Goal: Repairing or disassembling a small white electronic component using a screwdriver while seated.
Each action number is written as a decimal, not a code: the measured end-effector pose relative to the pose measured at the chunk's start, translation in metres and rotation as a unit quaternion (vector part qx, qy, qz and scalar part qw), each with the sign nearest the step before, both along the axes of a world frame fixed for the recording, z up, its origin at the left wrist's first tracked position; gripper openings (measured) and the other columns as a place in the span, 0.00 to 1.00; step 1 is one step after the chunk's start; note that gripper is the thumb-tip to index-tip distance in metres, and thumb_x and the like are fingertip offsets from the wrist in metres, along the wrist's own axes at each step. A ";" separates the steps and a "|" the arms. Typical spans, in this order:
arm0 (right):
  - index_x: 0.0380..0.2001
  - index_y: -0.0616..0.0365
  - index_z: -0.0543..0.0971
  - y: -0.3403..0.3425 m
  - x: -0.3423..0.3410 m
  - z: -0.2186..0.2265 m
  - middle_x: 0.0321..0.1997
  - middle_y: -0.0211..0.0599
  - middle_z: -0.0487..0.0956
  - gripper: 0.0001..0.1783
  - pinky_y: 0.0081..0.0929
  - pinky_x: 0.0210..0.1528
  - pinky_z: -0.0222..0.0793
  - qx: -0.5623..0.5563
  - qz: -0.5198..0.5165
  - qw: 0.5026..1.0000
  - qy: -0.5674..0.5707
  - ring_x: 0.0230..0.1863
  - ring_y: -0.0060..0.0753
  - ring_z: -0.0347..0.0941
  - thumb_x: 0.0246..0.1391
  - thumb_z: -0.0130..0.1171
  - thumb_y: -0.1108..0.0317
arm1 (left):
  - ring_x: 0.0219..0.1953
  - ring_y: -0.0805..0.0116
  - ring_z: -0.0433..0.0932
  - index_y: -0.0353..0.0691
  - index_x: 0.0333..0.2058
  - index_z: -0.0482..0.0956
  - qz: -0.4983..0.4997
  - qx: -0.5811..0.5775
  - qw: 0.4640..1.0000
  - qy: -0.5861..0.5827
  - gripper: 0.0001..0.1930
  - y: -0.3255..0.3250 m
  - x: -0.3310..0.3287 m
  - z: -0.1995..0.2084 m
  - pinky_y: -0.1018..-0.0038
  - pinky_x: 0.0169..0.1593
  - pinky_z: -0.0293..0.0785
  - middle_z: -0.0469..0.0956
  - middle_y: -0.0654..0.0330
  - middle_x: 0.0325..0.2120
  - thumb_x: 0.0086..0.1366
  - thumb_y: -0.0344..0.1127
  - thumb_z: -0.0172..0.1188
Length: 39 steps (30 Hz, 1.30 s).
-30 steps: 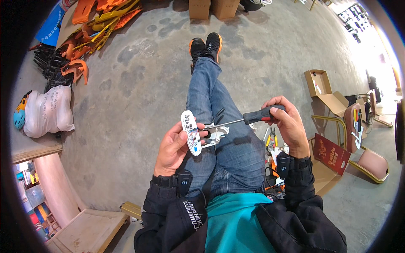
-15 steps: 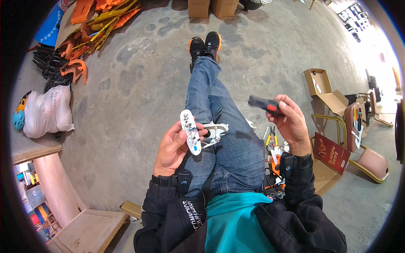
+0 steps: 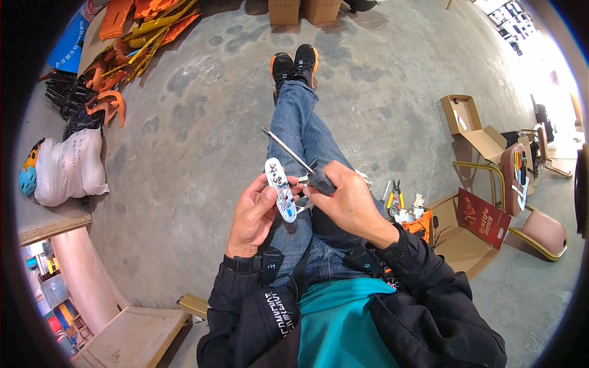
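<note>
My left hand (image 3: 250,216) pinches a slim white oval part (image 3: 281,191) whose face shows black bits, thin coloured wires and a blue piece. Behind it, over my thighs, pale pieces of a white frame-like part (image 3: 303,210) show, mostly covered by my hands. My right hand (image 3: 351,205) is closed round the dark handle of a screwdriver (image 3: 320,181); its metal shaft points up and to the left, past the oval part's top end. The right fingertips are close beside the oval part, and whether they touch the white frame is hidden.
At my right lie pliers (image 3: 396,195), an orange tool case (image 3: 419,227) and opened cardboard (image 3: 459,245). A tan chair (image 3: 540,236) lies farther right. Orange and yellow parts (image 3: 156,30) are piled at the far left, above a white plastic sack (image 3: 72,165).
My right hand has come left and down, from out at the side to next to the oval part. The screwdriver's metal shaft now shows clearly. The left hand has barely moved.
</note>
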State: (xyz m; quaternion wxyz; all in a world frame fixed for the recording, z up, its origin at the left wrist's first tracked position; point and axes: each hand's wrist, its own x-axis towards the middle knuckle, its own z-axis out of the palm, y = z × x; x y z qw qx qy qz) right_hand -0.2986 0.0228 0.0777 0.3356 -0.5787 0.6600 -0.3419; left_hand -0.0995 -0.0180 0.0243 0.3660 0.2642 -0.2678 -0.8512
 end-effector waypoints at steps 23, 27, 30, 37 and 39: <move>0.25 0.70 0.78 -0.019 -0.001 -0.028 0.29 0.59 0.78 0.18 0.46 0.39 0.71 0.125 0.024 0.992 0.009 0.36 0.59 0.77 0.41 0.69 0.62 | 0.48 0.62 0.79 0.28 0.57 0.66 -0.008 -0.006 0.996 -0.090 0.21 0.005 -0.006 -0.002 0.67 0.55 0.76 0.76 0.47 0.51 0.68 0.31 0.56; 0.27 0.69 0.79 -0.018 -0.004 -0.034 0.28 0.57 0.78 0.18 0.44 0.37 0.70 0.117 0.028 0.993 0.013 0.34 0.57 0.78 0.43 0.68 0.62 | 0.48 0.62 0.79 0.28 0.57 0.65 -0.009 -0.006 0.995 -0.095 0.22 0.003 -0.007 -0.003 0.67 0.54 0.76 0.76 0.47 0.51 0.68 0.31 0.56; 0.30 0.69 0.79 -0.017 -0.005 -0.037 0.26 0.55 0.77 0.18 0.42 0.35 0.69 0.109 0.030 0.994 0.004 0.32 0.55 0.78 0.45 0.67 0.61 | 0.49 0.62 0.79 0.28 0.57 0.65 -0.008 -0.002 0.995 -0.095 0.22 0.002 -0.008 0.000 0.67 0.54 0.77 0.76 0.47 0.51 0.68 0.31 0.57; 0.26 0.71 0.78 -0.020 -0.006 -0.038 0.28 0.59 0.78 0.18 0.46 0.37 0.70 0.130 0.008 0.991 -0.032 0.34 0.59 0.78 0.42 0.68 0.63 | 0.49 0.62 0.80 0.29 0.57 0.66 -0.001 0.007 0.995 -0.101 0.22 0.002 -0.011 -0.001 0.67 0.54 0.77 0.76 0.47 0.52 0.68 0.32 0.57; 0.26 0.71 0.78 -0.020 -0.005 -0.035 0.28 0.59 0.78 0.18 0.46 0.37 0.70 0.132 0.006 0.991 -0.037 0.35 0.59 0.78 0.42 0.68 0.63 | 0.49 0.62 0.79 0.29 0.57 0.66 -0.003 0.007 0.995 -0.100 0.21 0.001 -0.010 -0.003 0.67 0.54 0.77 0.76 0.47 0.52 0.69 0.32 0.57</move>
